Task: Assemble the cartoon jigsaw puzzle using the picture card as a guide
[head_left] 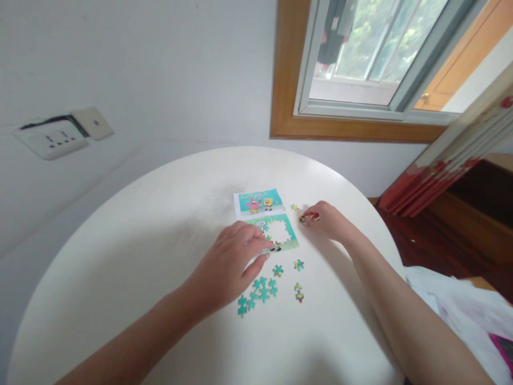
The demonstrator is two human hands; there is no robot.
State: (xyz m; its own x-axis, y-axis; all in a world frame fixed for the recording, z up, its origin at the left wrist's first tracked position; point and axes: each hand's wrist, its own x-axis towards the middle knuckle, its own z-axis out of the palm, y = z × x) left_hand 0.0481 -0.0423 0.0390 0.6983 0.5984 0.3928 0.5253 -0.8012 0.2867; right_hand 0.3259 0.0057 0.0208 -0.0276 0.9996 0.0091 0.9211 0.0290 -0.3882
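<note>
A partly filled jigsaw puzzle (289, 231) lies on the white round table (160, 214), with a white gap in its middle. Behind it is a picture card (260, 203) showing a pink and a yellow cartoon figure. My left hand (238, 256) rests over the puzzle's left and lower part, fingers apart, nothing visible in it. To the right of the puzzle, my right hand (320, 216) pinches a small dark and yellow piece (303, 218) at the tabletop. Several teal pieces (263, 293) lie in front of the puzzle.
More loose pieces lie near the puzzle: one (294, 207) behind my right hand, others (298, 264) (298, 293) at the front right. A wall with a socket (56, 138), a window and a red-white curtain (433, 171) surround the table. White plastic (452, 310) is at the right.
</note>
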